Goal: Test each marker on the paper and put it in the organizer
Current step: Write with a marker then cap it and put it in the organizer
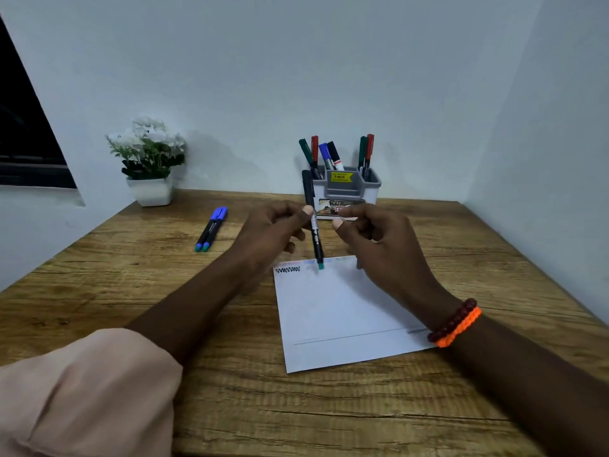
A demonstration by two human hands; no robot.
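Observation:
My left hand (270, 230) pinches a black marker (313, 222) with its black cap on top and its teal end down, held nearly upright above the far edge of the white paper (336, 311). Scribbles in several colours run along that far edge. My right hand (379, 245) hovers just right of the marker with fingers curled and apart, holding nothing. The grey organizer (349, 189) stands behind my hands with several capped markers upright in it. Two blue-capped markers (211, 229) lie side by side on the table to the left.
A white pot of white flowers (150, 163) stands at the back left against the wall. The wooden table (296, 407) meets walls at the back and right. A dark window lies at the far left.

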